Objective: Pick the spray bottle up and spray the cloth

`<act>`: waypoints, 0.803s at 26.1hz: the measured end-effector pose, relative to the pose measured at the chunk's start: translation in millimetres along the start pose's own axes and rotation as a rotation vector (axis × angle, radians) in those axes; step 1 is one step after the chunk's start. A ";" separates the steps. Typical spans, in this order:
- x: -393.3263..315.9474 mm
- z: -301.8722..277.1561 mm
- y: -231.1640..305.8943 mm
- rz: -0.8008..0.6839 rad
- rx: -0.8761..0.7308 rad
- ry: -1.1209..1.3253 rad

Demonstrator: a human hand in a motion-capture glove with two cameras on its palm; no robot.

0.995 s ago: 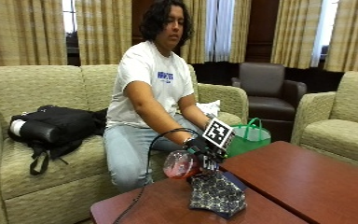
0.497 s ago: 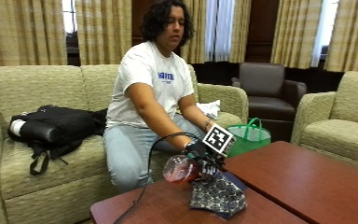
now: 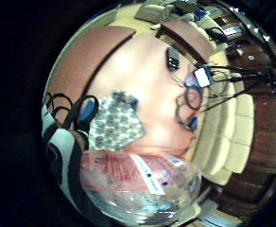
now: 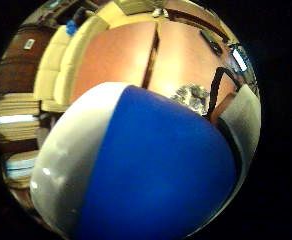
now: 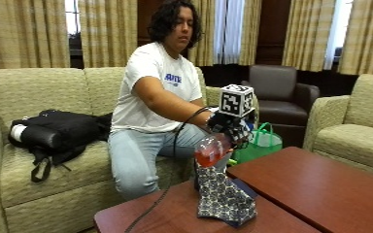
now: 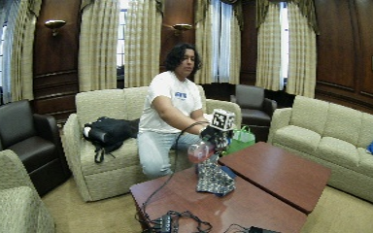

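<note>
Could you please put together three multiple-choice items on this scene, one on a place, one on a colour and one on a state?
1. Where is the patterned cloth?
A. on the wooden table
B. on the sofa
C. on the person's lap

2. What colour is the liquid in the spray bottle?
A. green
B. reddish pink
C. yellow

3. What is the gloved right hand doing?
A. resting flat on the table
B. gripping the spray bottle above the cloth
C. pinching the cloth

Answers:
1 A: the outside view shows the cloth bunched up on the table near its edge.
2 B: the bottle's clear body looks reddish pink in the outside view.
3 B: the fingers curl round the bottle, which is held off the table just over the cloth.
</note>
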State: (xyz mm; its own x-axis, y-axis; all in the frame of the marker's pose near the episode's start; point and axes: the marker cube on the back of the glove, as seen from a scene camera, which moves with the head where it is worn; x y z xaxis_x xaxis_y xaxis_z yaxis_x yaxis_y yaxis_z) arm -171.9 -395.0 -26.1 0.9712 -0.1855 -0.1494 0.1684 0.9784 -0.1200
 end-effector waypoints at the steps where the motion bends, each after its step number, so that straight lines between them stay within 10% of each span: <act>1: -7.9 -6.6 -3.4 -0.006 0.017 -0.067; 21: -221.7 90.9 -58.5 -0.150 0.178 -1.151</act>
State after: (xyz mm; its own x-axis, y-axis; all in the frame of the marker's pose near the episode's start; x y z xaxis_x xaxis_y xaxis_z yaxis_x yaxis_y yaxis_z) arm -381.8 -402.8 103.2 0.5039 -0.1968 0.8410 0.2264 0.9697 0.0912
